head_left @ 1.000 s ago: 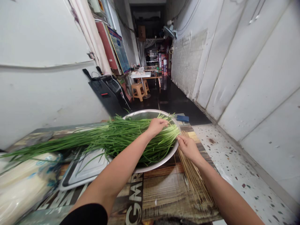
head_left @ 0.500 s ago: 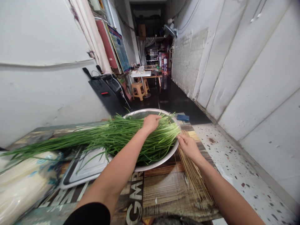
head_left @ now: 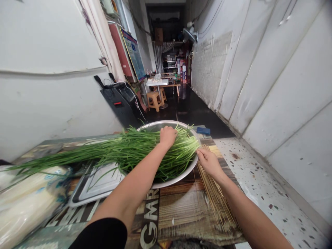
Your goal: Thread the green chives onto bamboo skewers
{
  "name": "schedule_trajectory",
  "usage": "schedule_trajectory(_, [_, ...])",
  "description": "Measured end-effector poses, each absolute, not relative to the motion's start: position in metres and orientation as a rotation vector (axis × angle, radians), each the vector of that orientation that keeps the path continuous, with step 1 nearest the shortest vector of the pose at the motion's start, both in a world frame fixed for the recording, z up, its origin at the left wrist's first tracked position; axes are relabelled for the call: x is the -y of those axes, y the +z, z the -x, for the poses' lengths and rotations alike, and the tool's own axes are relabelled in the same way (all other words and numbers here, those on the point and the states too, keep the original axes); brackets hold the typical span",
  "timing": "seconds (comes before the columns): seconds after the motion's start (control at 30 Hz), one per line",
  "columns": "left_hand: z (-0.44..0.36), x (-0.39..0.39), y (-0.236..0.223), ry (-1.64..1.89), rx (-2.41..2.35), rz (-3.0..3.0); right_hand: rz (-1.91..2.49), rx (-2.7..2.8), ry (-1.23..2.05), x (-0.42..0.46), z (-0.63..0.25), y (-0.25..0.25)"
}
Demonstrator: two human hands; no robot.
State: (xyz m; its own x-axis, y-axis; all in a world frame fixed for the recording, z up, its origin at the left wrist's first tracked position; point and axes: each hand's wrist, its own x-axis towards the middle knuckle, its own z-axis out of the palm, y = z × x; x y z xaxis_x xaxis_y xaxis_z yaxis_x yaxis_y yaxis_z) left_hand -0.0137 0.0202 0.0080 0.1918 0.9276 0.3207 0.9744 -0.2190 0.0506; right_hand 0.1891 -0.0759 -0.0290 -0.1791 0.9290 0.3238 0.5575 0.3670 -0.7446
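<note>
Long green chives (head_left: 145, 147) with pale stalk ends to the right fill a round metal basin (head_left: 178, 180), and their leaves trail over its left rim. On top of the chives rests my left hand (head_left: 168, 136), its fingers curled down and closed on some of them near the pale ends. My right hand (head_left: 209, 160) is at the basin's right rim, thumb and forefinger pinched together at the stalk tips. What lies in that pinch is too small to make out. Beneath my right wrist, thin bamboo skewers (head_left: 214, 195) lie loosely bunched on the table.
Left of the basin are a shallow tray (head_left: 103, 181) and a plastic-wrapped pale package (head_left: 33, 204) on the wood-patterned table (head_left: 186, 214). A small blue box (head_left: 203, 131) sits behind the basin. Further back stand stools (head_left: 154, 100) and a white table (head_left: 157, 82).
The view has shifted very slightly. My left fingers have curled down a little more over the chives; my right hand keeps its pinch at the rim.
</note>
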Motion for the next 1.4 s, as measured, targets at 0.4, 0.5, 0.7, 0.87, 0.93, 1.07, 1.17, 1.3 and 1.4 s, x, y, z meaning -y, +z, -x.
schedule_trajectory(0.4, [-0.004,-0.016,0.015,-1.14,1.956,2.599,1.286,1.849,0.629,0.076,-0.189,-0.029])
schedule_trajectory(0.5, [-0.002,-0.017,0.012,-1.237,1.926,2.726,1.281,1.844,0.633,0.077,-0.189,-0.028])
schedule_trajectory(0.7, [0.001,-0.018,0.008,-1.265,2.03,2.703,1.272,1.834,0.666,0.077,-0.189,-0.027])
schedule_trajectory(0.87, [0.0,-0.018,0.003,-1.313,1.976,2.786,1.263,1.837,0.65,0.076,-0.188,-0.028])
schedule_trajectory(0.93, [0.0,-0.018,0.002,-1.317,1.993,2.806,1.26,1.84,0.637,0.077,-0.188,-0.028])
schedule_trajectory(1.07, [-0.001,-0.016,0.003,-1.307,2.036,2.809,1.265,1.838,0.627,0.077,-0.188,-0.028])
schedule_trajectory(1.17, [-0.002,-0.014,0.006,-1.31,2.054,2.811,1.264,1.835,0.627,0.077,-0.188,-0.028])
schedule_trajectory(1.3, [-0.003,-0.013,0.008,-1.3,2.054,2.818,1.265,1.844,0.629,0.076,-0.189,-0.029])
schedule_trajectory(1.4, [-0.002,-0.012,0.009,-1.285,2.047,2.818,1.266,1.851,0.631,0.076,-0.189,-0.029])
